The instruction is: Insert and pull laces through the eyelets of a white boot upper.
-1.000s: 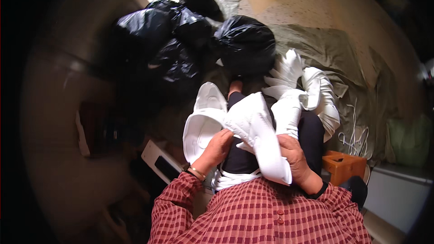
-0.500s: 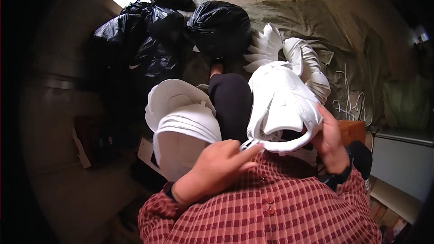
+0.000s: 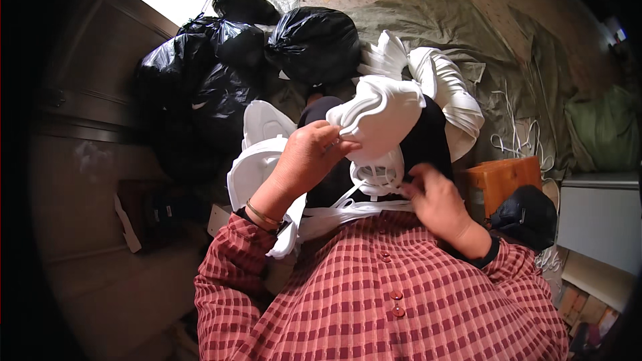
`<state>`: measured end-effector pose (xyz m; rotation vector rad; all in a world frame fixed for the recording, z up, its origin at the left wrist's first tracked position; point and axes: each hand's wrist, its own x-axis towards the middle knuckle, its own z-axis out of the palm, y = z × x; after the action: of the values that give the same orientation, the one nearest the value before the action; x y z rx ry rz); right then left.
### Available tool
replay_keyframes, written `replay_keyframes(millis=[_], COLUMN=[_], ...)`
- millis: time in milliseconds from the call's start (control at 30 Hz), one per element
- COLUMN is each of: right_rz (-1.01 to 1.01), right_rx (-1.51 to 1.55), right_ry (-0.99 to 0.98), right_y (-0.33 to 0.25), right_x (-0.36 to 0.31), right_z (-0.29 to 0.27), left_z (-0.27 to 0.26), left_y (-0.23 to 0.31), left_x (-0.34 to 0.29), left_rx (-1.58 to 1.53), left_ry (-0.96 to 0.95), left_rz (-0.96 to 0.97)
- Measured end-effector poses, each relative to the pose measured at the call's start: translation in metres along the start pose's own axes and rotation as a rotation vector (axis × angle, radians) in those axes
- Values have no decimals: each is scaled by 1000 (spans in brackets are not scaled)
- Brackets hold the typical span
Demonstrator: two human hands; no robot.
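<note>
A white shoe upper (image 3: 384,117) is tilted up over my lap, its sole side bare and its padded collar facing me. My left hand (image 3: 311,154) pinches its left edge between thumb and fingers. White laces (image 3: 376,177) cross at its lower end and trail over my lap. Beside that end, my right hand (image 3: 438,204) has its fingers bent in and slightly blurred; a strand appears to run to its fingertips. To the left, more white uppers (image 3: 257,167) lean against my leg, partly behind my left forearm.
A nested row of white uppers (image 3: 451,93) lies on the dark cloth (image 3: 435,20) beyond my knee. Several full black bags (image 3: 314,47) stand ahead and left. A wooden box (image 3: 501,184), loose laces (image 3: 528,137) and a grey cabinet (image 3: 598,227) are at my right.
The upper in my hands has been turned over and moved left and up. My left hand now grips its side. My right hand has left its edge and moved left and down toward the laces.
</note>
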<state>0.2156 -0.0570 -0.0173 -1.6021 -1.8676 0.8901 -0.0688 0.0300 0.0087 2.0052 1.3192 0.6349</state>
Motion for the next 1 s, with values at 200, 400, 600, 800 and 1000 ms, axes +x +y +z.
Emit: replay_keyframes(millis=[200, 400, 600, 800, 1000], right_rz=[-410, -160, -499, -833, -840], right_rx=[47, 128, -156, -489, -415], right_ry=[-510, -616, -360, -241, -472], right_y=[15, 37, 12, -19, -1], right_x=[-20, -32, -23, 38, 60], right_z=[9, 11, 5, 5, 5], left_z=[9, -1, 2, 2, -2], left_y=[-19, -15, -7, -20, -30], left_x=[-2, -24, -47, -41, -45], left_rx=[-49, -244, -509, -529, -649], left_ry=[57, 24, 73, 90, 64], left_rz=[-31, -65, -169, -233, -303])
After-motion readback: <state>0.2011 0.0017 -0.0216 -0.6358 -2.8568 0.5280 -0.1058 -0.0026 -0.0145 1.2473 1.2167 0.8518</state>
